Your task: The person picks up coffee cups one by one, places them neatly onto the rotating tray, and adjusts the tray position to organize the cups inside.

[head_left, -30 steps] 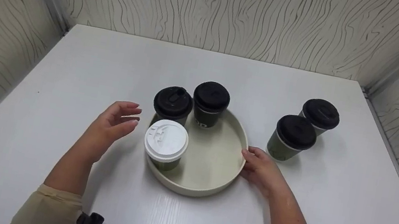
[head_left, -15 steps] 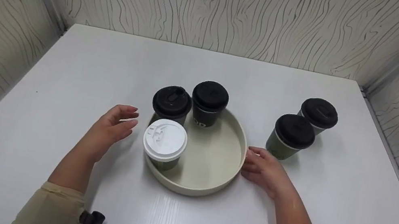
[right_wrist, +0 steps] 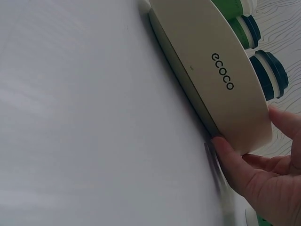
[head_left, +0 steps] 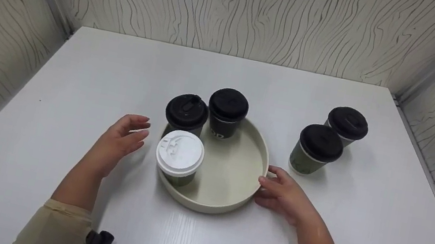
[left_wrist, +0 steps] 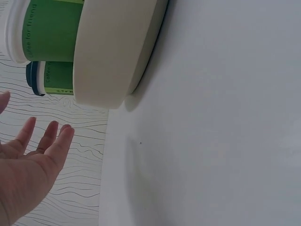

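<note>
While my right hand (head_left: 286, 195) pinches the right rim of the tray (head_left: 228, 173) between my hands, my left hand (head_left: 117, 141) hangs relaxed, touching nothing. Probably stiff but smooth, the tray wants opposite-side holds, kept level, lest its cups (head_left: 179, 153) slide.

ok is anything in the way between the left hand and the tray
Nothing visible: only an open gap separates the left hand from the outer wall of the tray. The white-lidded cup stands inside that wall, so it isn't between them.
</note>
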A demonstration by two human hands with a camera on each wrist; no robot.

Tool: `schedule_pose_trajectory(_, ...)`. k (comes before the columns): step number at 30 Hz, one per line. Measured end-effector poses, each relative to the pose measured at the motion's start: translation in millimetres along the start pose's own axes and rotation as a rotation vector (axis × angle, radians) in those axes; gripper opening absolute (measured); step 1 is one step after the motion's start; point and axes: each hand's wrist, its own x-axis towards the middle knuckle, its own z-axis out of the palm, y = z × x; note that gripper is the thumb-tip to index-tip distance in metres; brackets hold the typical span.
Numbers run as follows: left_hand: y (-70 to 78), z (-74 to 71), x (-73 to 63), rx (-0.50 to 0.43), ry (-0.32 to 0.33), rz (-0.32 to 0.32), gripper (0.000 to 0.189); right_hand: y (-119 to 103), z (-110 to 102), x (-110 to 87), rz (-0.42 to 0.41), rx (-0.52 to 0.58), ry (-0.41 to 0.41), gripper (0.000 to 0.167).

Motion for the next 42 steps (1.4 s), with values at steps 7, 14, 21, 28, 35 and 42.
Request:
schedule_pose_trajectory(7, -2.9, 2.3, 0.2, 0.015, 0.000, -0.023, 0.050, -0.5, -1.7, 4.8, -0.015, 0.025, 0.006, 0.060)
schedule_pose_trajectory(14, -10.6, 9.3, 1.8, 0.025, -0.024, -0.059, 0.051, -0.9, -3.7, 9.0, -0.014, 0.064, 0.022, 0.058)
schedule_pose_trajectory(21, -18.3, 20.2, 4.7, 0.033, -0.040, -0.152, 0.046, -2.0, -4.8, 11.3, -0.024, 0.075, 0.020, 0.056)
schedule_pose_trajectory(28, -27.0, 26.7, 8.5, 0.003, -0.028, -0.229, 0.053, -3.5, -6.3, 13.4, -0.030, 0.070, 0.048, 0.055)
schedule_pose_trajectory(35, -34.9, 28.1, 13.6, -0.071, -0.045, -0.261, 0.053, -2.7, -7.4, 15.8, -0.027, 0.069, 0.057, 0.054)
schedule_pose_trajectory(42, -37.7, 27.2, 18.8, -0.135, -0.073, -0.285, 0.049, -2.6, -8.2, 15.4, -0.039, 0.079, 0.039, 0.055)
